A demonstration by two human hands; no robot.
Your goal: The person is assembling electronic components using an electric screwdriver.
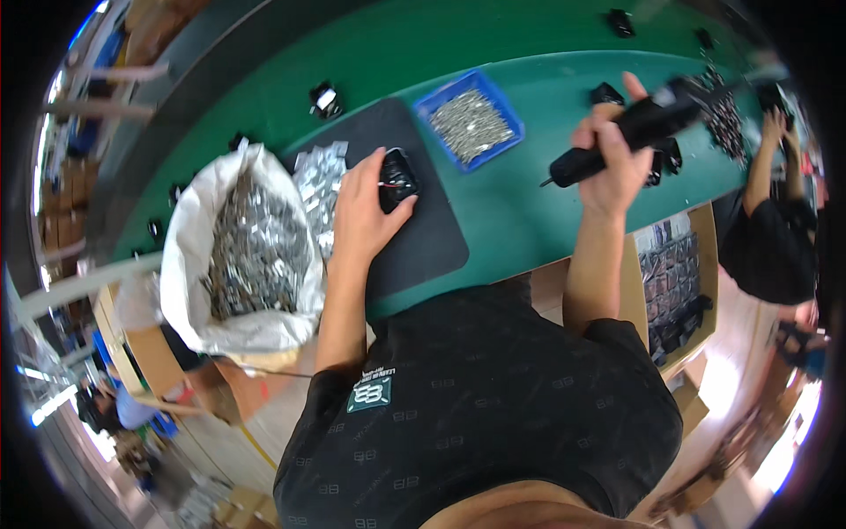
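Observation:
My left hand is closed round a small black plastic housing with its open side up, resting on a dark mat. A bit of red wire shows at the housing's near edge. Raised over the green table, my right hand grips a black electric screwdriver, its bit pointing left and slightly down. Between the two hands stands a blue tray full of small screws. Flat silver metal pieces are heaped on the mat beside my left hand.
A white sack of metal pieces stands at the left. Several black housings lie along the green surface. To the right, a cardboard box holds rows of black parts. Another person works at the far right, beside a scatter of small parts.

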